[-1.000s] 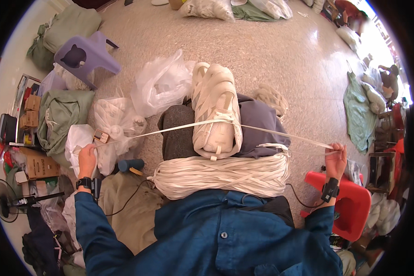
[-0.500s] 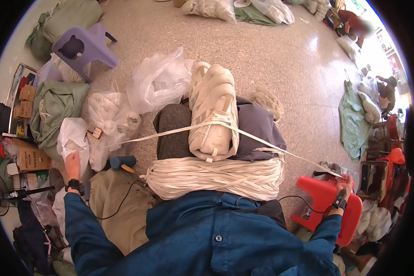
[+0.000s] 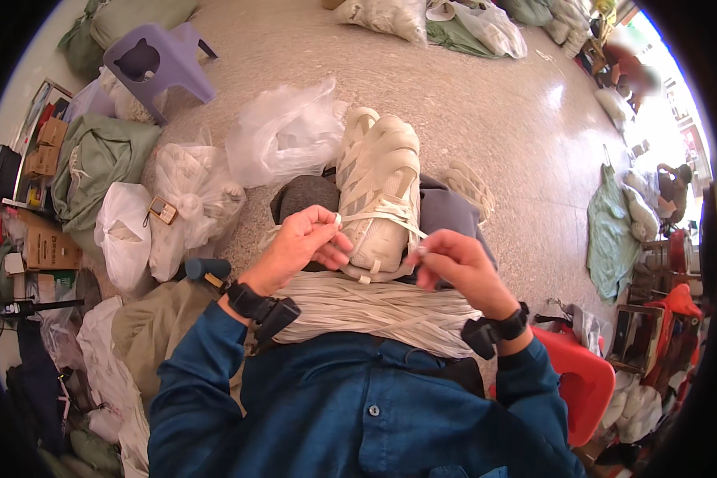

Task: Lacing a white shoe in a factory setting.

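A beige sneaker (image 3: 378,191) lies heel-end toward me over my lap, with another beige shoe partly hidden beyond it. A flat cream shoelace (image 3: 386,213) crosses the sneaker near its opening. At the left of the opening, my left hand (image 3: 303,247) pinches one lace end between thumb and forefinger, other fingers loosely bent. My right hand (image 3: 460,267) pinches the other end on the right side, its fingers curled. Something white shows at the fingertips of each hand. A thick bundle of cream laces (image 3: 374,315) lies across my lap under my hands.
Dark grey cloth (image 3: 446,215) lies under the shoe. Beyond are a clear plastic bag (image 3: 287,135) and more beige laces or shoes (image 3: 466,187). Stuffed bags (image 3: 187,191) and a purple stool (image 3: 155,68) stand left, a red stool (image 3: 577,382) right.
Both hands have come in from far out at the sides to the shoe opening. The lace, stretched wide before, now has its ends close to the shoe. The view has shifted slightly.
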